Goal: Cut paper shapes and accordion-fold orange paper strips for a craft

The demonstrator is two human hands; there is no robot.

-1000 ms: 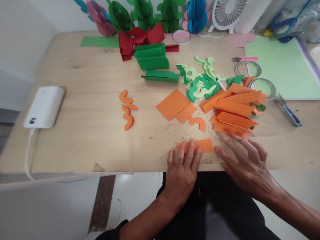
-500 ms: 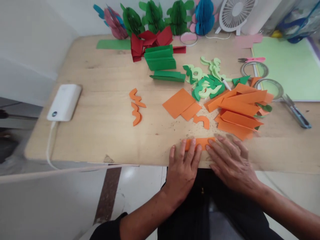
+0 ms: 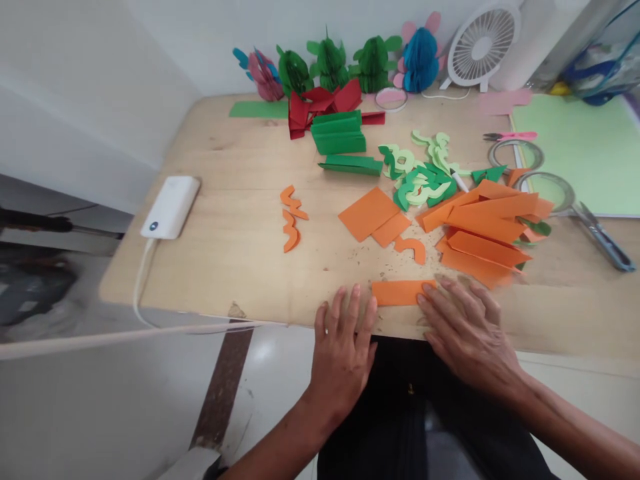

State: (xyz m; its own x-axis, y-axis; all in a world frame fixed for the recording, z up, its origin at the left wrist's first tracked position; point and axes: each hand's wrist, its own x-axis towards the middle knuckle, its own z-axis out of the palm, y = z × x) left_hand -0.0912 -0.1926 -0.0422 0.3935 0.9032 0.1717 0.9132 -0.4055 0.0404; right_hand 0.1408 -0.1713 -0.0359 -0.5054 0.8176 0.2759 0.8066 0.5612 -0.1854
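A folded strip of orange paper lies flat near the table's front edge. My right hand rests with stretched fingers, their tips pressing on the strip's right end. At the strip's left end is my left hand, laid flat with fingers spread; its index fingertip is beside the paper's edge. Just beyond the strip are a curved orange paper scrap and overlapping orange paper squares. A pile of folded orange paper sits beyond my right hand.
Light and dark green cut scraps lie mid-table, near folded green paper. Farther left are orange scraps and a white power bank with a cable. A utility knife lies right, paper figures and a fan behind.
My left hand has slid left along the orange strip, uncovering its left part. My right hand stays on its right end. The whole view has shifted slightly.
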